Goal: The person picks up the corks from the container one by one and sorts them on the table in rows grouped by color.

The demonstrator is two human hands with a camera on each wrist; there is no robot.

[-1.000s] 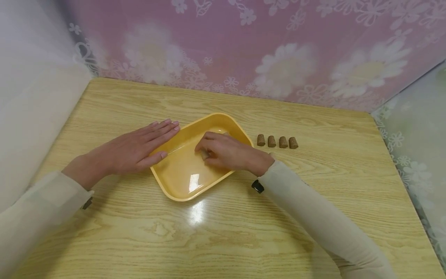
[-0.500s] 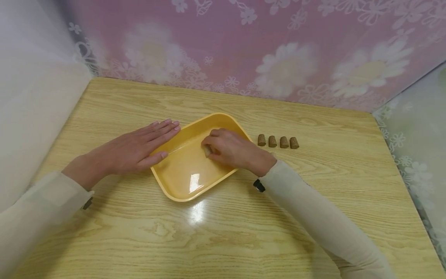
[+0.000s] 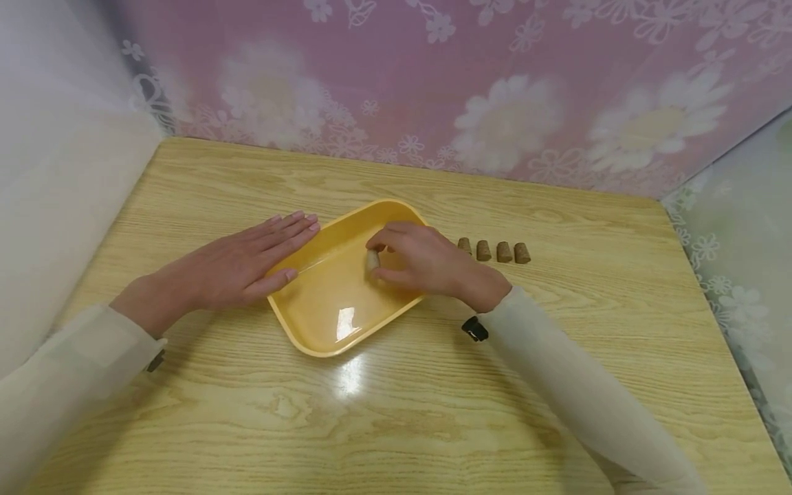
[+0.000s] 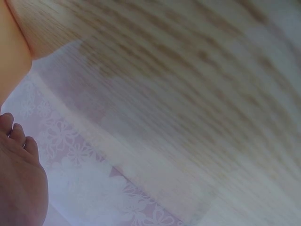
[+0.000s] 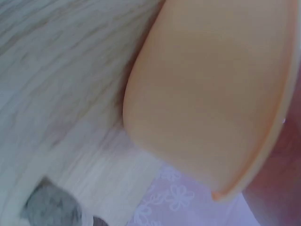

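Note:
A yellow tray (image 3: 334, 275) with raised walls sits on the wooden table. My right hand (image 3: 427, 261) reaches over its right side, thumb and fingers curled round a short, pale cork stopper (image 3: 372, 261) over the tray floor. Flat across the tray's left rim lies my left hand (image 3: 241, 265), with straight fingers. In the left wrist view only part of that hand (image 4: 21, 179) shows, beside the tray wall (image 4: 11, 52). The right wrist view has the tray's outer wall (image 5: 202, 103), part of the right hand (image 5: 277, 174) and a blurred cork (image 5: 51, 205).
Several brown cork stoppers stand in a row on the table right of the tray, among them one (image 3: 484, 250) and the rightmost (image 3: 522, 253); the right hand partly covers the leftmost (image 3: 465, 245). A pink flowered backdrop (image 3: 396, 89) rises behind the table (image 3: 396, 426).
My right hand has shifted right and slightly toward the back with the pale cork stopper. It now overlaps the leftmost cork in the row. My left hand has stayed put.

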